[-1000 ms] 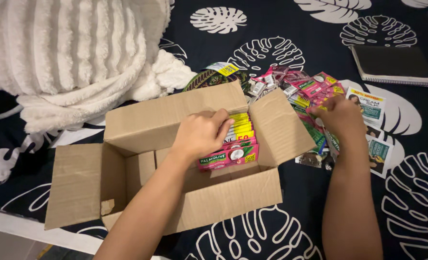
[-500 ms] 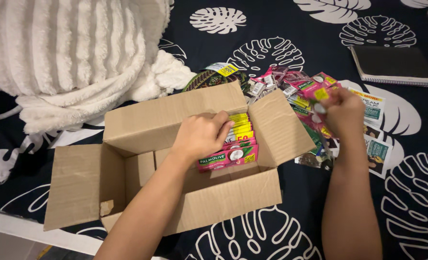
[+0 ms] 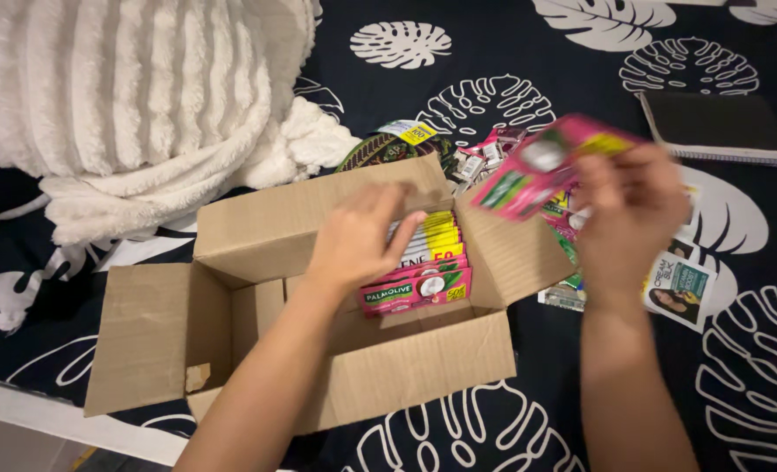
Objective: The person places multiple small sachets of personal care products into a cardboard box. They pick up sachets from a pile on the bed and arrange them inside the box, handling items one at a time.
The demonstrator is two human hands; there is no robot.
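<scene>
An open cardboard box (image 3: 345, 376) lies on a dark bedspread with white leaf prints. Inside it stands a row of pink and yellow sachet packs (image 3: 428, 262). My left hand (image 3: 358, 238) rests on the top of that row, fingers spread against the packs. My right hand (image 3: 629, 218) is raised to the right of the box and grips a pink sachet strip (image 3: 541, 166), blurred, held over the box's right flap. Below and behind my right hand lies a pile of loose sachets (image 3: 679, 287).
A white fluffy blanket (image 3: 135, 105) fills the upper left, touching the box's far flap. A dark notebook (image 3: 716, 127) lies at the upper right. More sachets (image 3: 397, 144) sit just behind the box. The bed's edge runs along the lower left.
My right hand has lifted a pink sachet strip off the pile and swung it up and left toward the box. My left hand has opened its fingers slightly on the row of packs.
</scene>
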